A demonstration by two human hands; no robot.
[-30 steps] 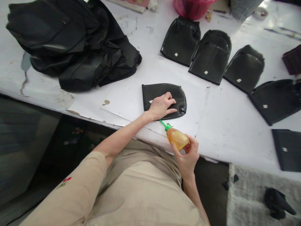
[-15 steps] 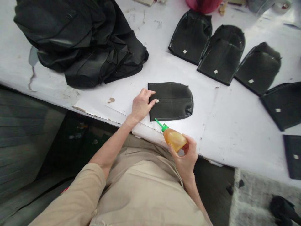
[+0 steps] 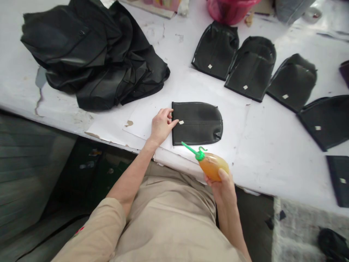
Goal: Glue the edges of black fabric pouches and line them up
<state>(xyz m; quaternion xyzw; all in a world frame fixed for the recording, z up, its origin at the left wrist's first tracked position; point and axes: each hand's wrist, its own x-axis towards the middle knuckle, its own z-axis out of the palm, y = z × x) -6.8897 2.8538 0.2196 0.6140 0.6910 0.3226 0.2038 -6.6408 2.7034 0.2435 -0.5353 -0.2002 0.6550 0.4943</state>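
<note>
- Well, taking hours from the middle of the black piece [image 3: 197,133], a crumpled heap of black material [image 3: 92,58] sits at ten o'clock on the white bench [image 3: 259,153].
- Next comes the left hand [image 3: 160,125], at nine o'clock, its grip at the piece's straight, bound edge: thumb on top beside a small white tag [image 3: 181,122], other fingers along the rim. Whether they pinch it from beneath I cannot tell.
- The black piece itself lies flat near the bench's front edge, straight side toward nine, rounded end toward three, with a shiny crease near four.
- At five o'clock is a bottle of amber liquid [image 3: 211,163], tilted, its green nozzle [image 3: 191,149] pointing to ten. The tip is by the piece's lower edge, between seven and eight; whether it touches is unclear.
- Just under that, the right hand [image 3: 225,187] has its grip clamped around the bottle, thumb on top.
- Near one o'clock, at the far side, stands a pink bowl [image 3: 231,11].
- Five similar black pieces [image 3: 252,69] fan from just past twelve round to nearly four, each with a pale tag.
- Beyond four, below the bench, lies pale grey cloth [image 3: 291,233].
</note>
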